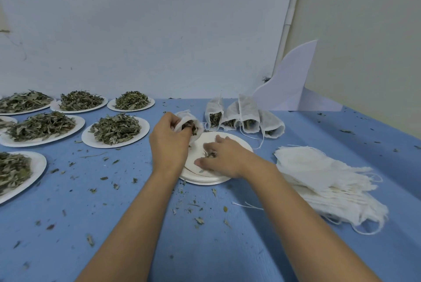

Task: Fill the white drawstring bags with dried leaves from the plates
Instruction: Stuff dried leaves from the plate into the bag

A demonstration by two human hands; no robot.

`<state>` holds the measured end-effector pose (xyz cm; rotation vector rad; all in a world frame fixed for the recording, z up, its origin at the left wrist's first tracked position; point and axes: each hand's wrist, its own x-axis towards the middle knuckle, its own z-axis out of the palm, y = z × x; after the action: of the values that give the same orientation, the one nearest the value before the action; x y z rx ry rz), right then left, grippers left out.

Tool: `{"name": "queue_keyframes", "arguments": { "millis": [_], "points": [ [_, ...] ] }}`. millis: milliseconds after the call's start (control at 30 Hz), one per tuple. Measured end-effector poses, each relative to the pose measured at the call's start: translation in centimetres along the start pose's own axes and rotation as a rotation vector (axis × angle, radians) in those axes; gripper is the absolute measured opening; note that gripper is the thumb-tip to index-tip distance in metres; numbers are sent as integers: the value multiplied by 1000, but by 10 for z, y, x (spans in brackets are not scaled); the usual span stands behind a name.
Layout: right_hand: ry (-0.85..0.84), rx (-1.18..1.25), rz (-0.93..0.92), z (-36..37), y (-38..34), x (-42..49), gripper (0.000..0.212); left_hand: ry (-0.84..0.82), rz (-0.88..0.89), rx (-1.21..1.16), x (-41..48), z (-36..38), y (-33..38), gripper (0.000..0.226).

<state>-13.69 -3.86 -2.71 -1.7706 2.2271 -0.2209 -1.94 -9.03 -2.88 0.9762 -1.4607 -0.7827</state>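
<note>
My left hand (pixel 169 139) grips a white drawstring bag (pixel 197 122) by its mouth, with dried leaves showing inside. It hovers over the far left edge of a stack of nearly bare white plates (pixel 237 141). My right hand (pixel 224 158) lies on the top plate, fingers curled round a small pinch of dried leaves (pixel 210 154). Several filled bags (pixel 245 114) lie in a row just beyond the plates. A pile of flat unfilled bags (pixel 323 174) sits to the right.
Several white plates heaped with dried leaves (pixel 115 129) cover the left part of the blue table (pixel 127 202). Leaf crumbs are scattered over the cloth. A white card (pixel 289 81) leans in the back right corner against the wall.
</note>
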Motion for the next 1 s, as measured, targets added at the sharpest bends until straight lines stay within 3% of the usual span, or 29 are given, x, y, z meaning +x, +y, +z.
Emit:
{"name": "queue_keyframes", "arguments": {
  "millis": [100,333,433,567,633,867,1000],
  "points": [
    [150,34,-111,5,-6,1,33,11,-15,-7,0,-1,-1,31],
    [423,370,-163,3,-12,-5,33,41,-24,15,2,-3,-1,27],
    [404,322,-121,-14,-3,-9,43,51,-39,7,3,-4,-1,30],
    [72,195,-8,-25,5,-14,79,60,-52,-3,3,-5,-3,23],
    [18,170,2,-22,6,-13,78,57,-57,-7,3,-5,-3,24],
    [245,173,-62,-4,0,0,45,34,-68,-3,3,-4,-3,26],
    [415,133,-54,4,-6,6,42,55,-63,-3,3,-5,-3,17]
  ]
}}
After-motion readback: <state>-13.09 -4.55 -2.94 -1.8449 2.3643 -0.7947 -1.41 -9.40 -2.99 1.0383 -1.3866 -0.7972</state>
